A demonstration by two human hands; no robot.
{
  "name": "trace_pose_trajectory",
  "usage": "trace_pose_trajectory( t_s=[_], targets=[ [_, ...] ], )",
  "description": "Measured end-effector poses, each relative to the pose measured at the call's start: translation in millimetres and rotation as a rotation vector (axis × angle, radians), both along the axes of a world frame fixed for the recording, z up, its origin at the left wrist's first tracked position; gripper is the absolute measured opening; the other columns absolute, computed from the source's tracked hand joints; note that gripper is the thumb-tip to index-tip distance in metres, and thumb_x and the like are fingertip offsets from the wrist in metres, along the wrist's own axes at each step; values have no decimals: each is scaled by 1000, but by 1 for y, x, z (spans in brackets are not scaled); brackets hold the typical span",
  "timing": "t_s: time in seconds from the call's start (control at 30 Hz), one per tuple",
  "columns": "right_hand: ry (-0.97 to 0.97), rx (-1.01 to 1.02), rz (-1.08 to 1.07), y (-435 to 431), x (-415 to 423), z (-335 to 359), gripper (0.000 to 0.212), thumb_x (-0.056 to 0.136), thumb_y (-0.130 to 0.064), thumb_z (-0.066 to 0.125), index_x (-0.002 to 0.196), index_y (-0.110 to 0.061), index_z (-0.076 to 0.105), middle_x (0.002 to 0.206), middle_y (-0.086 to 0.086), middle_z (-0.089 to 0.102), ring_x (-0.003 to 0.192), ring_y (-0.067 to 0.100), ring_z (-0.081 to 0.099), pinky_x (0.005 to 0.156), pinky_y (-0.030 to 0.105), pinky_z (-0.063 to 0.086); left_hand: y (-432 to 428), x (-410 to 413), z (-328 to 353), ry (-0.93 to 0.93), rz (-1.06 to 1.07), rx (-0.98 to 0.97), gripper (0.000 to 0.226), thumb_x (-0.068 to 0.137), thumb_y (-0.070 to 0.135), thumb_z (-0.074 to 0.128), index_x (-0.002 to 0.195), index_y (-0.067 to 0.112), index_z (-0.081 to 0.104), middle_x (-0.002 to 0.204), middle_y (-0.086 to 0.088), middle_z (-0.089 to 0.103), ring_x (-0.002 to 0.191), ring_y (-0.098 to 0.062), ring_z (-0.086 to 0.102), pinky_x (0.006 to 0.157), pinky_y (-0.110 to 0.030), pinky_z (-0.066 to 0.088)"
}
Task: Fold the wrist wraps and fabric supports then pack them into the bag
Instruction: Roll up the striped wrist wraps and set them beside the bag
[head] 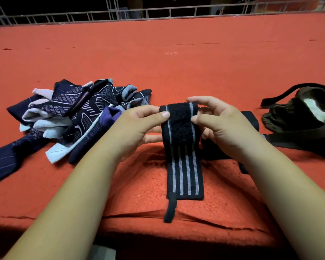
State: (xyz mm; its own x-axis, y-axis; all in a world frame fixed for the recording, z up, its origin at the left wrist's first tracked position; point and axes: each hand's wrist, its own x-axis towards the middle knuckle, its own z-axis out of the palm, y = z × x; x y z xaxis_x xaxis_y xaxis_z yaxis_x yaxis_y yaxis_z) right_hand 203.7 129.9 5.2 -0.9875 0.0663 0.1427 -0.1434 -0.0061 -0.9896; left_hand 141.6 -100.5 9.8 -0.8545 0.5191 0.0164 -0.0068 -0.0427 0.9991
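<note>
Folding looks like the step now. The left hand (139, 124) and right hand (219, 124) both pinch the top of the striped wrist wrap (184, 166); its tail hangs below the grip. Next it needs folding small, then goes in the bag (285, 115), right of the grip.

The wrap (184, 166) is woven elastic cloth, matt black with grey stripes; its patch (180, 126) looks fuzzy and rough. The supports (79, 117) are knitted cloth with a fine raised pattern. The bag (289, 117) is soft matt cloth. The red cover (158, 62) is rough, felt-like cloth.
</note>
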Motion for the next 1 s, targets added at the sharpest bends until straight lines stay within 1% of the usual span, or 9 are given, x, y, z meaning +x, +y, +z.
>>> trace_pose_trajectory(
  t_s=[0.13, 0.2, 0.27, 0.37, 0.5, 0.57, 0.67, 0.8, 1.0],
  targets=[
    [-60, 146, -17, -1, 5, 4, 24, 99, -32, 74, 122, -29, 77, 79, 0, 56, 67, 17, 47, 63, 30, 41, 0, -1, 1, 64, 70, 0, 24, 102, 14, 68, 124, 4, 73, 122, -15, 78, 107, -29, 76, 87, -43, 62],
    [-55, 241, -48, -2, 9, 6, 24, 99, -48, 72, 116, -32, 78, 72, -7, 55, 64, 13, 46, 63, 30, 40, 0, -1, 2, 79, 73, -1, 25, 102, 13, 69, 125, 6, 74, 123, -15, 77, 108, -29, 76, 88, -42, 62],
    [-28, 270, -83, -3, 9, 5, 26, 99, -55, 70, 109, -33, 78, 69, -7, 52, 63, 15, 45, 66, 36, 40, 1, 0, 3, 94, 67, -4, 25, 101, 13, 69, 125, 8, 74, 123, -14, 77, 110, -27, 76, 87, -40, 62],
    [21, 245, -107, -5, 7, 2, 21, 99, -50, 72, 108, -31, 78, 71, -3, 54, 64, 16, 46, 65, 37, 40, 3, 3, 3, 103, 78, 9, 24, 100, 10, 70, 124, 8, 75, 125, -18, 75, 116, -29, 75, 87, -39, 62],
    [83, 189, -100, -5, 4, 0, 14, 103, -27, 72, 114, -20, 76, 70, -17, 64, 58, 0, 54, 58, 12, 40, 7, 4, 4, 101, 83, 34, 23, 99, 8, 71, 121, 8, 75, 125, -24, 72, 114, -25, 74, 90, -38, 61],
    [107, 189, -99, -6, 4, -1, 14, 102, -24, 73, 115, -18, 75, 71, -19, 67, 60, -3, 60, 58, 8, 42, 8, 5, 4, 99, 92, 58, 22, 99, 9, 71, 121, 6, 75, 119, -20, 76, 111, -23, 75, 88, -35, 61],
    [100, 216, -106, -6, 4, -1, 15, 100, -28, 76, 113, -22, 76, 81, -16, 70, 68, -4, 62, 66, 10, 43, 10, 5, 3, 80, 113, 104, 24, 99, 4, 71, 122, 3, 74, 113, -12, 79, 109, -24, 77, 89, -34, 61],
    [78, 250, -82, -6, 6, 1, 14, 100, -32, 75, 111, -24, 77, 91, -11, 79, 82, 3, 71, 83, 28, 51, 12, 6, 2, 70, 127, 119, 28, 95, 2, 74, 123, 8, 74, 108, -4, 78, 107, -18, 76, 88, -31, 60],
    [87, 161, -69, -6, 5, -1, 13, 100, -22, 75, 112, -18, 76, 91, -6, 78, 79, 6, 70, 79, 30, 52, 12, 4, 1, 61, 92, 134, 24, 98, 7, 71, 122, 3, 74, 120, -16, 78, 114, -26, 75, 96, -38, 61]
  ],
)
